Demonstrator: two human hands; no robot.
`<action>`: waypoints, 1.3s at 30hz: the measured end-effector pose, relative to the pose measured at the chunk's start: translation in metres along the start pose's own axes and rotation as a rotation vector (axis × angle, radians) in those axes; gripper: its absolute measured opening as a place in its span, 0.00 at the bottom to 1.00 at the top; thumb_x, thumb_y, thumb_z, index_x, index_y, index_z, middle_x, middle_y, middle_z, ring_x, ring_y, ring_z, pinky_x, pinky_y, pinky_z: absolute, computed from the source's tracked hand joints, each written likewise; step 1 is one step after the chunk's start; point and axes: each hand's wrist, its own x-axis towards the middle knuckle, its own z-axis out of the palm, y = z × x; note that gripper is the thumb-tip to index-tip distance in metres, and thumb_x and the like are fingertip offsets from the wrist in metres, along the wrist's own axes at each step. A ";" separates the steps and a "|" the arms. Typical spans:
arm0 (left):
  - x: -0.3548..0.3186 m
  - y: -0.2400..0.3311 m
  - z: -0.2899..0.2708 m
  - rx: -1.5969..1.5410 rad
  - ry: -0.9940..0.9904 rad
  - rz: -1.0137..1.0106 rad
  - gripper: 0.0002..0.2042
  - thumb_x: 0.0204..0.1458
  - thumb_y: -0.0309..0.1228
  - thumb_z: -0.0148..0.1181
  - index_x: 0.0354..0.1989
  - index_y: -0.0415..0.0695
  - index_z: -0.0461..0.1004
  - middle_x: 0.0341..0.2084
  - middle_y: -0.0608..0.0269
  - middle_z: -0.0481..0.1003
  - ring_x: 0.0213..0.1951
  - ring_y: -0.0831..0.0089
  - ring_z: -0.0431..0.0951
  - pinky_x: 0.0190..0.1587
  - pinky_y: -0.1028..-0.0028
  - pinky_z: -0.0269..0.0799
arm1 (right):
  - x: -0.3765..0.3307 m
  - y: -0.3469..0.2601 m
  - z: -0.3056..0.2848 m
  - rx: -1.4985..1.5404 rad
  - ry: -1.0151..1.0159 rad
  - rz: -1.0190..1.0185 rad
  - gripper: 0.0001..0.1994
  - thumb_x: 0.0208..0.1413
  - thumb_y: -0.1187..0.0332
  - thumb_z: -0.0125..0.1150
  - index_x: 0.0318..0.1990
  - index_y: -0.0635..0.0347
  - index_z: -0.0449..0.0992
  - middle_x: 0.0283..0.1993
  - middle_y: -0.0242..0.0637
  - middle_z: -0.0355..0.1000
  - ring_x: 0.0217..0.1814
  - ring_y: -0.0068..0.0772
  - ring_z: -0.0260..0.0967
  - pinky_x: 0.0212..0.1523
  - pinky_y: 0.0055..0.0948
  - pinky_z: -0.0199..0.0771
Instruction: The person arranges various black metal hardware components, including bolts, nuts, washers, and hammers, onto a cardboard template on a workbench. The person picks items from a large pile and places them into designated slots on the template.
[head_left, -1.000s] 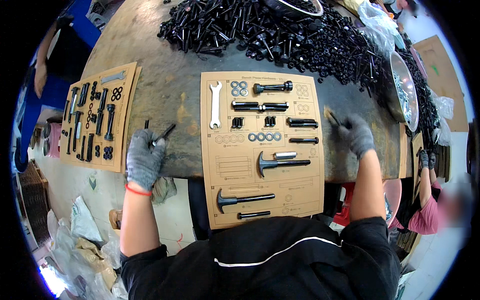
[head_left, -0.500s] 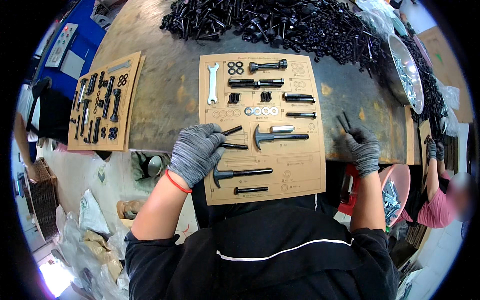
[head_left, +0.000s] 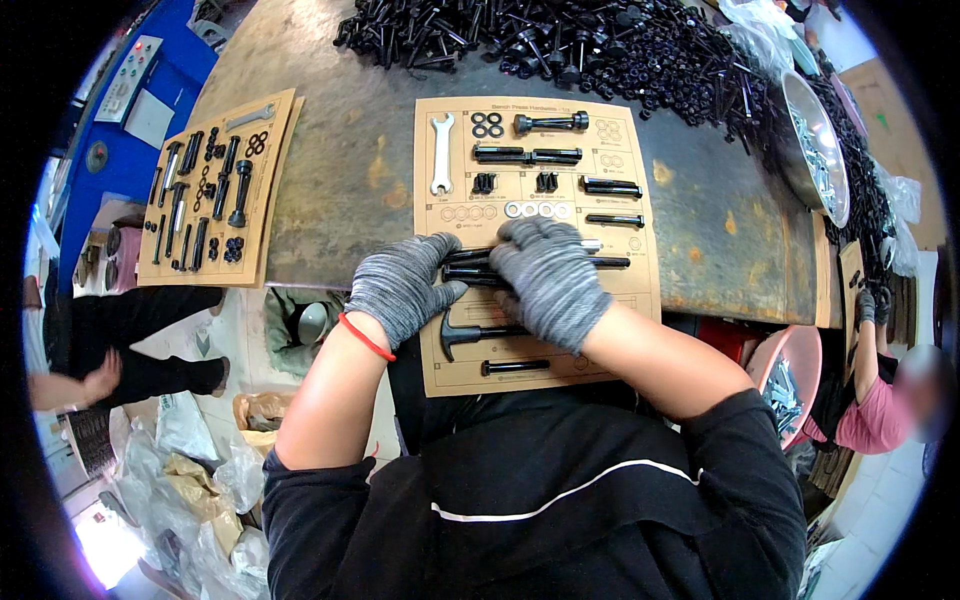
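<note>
A cardboard hardware sheet [head_left: 632, 310] lies at the table's front edge, under both gloved hands. My left hand [head_left: 405, 288] pinches the left ends of black bolts [head_left: 470, 273] on the sheet. My right hand [head_left: 552, 280] is palm down over the same bolts, fingers closed on them and hiding their middles. Below the hands lie a black T-shaped pin [head_left: 480, 332], partly covered by the right hand, and a single black bolt [head_left: 515, 367]. Farther up the sheet are a silver open-end wrench [head_left: 441, 155], several silver washers [head_left: 538, 210] and more black bolts [head_left: 527, 155].
A second filled card [head_left: 160, 235] lies to the left. Heaped black bolts and nuts [head_left: 570, 50] cover the far side. A metal bowl [head_left: 838, 190] stands at right, a pink basin [head_left: 808, 350] below it. A co-worker [head_left: 870, 415] is at far right, another person's arm [head_left: 75, 385] at left.
My right hand has come from the right side, carrying thin black bolts, to the middle of the sheet beside my left hand. The sheet has shifted slightly. A person has stepped in at left.
</note>
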 end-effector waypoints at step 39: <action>0.029 -0.071 0.080 -0.429 0.861 -0.112 0.17 0.55 0.32 0.60 0.48 0.34 0.72 0.39 0.55 0.77 0.39 0.69 0.77 0.46 0.71 0.73 | -0.001 0.380 -0.088 0.337 0.492 0.789 0.16 0.46 0.60 0.62 0.40 0.61 0.76 0.40 0.52 0.74 0.44 0.53 0.73 0.49 0.44 0.73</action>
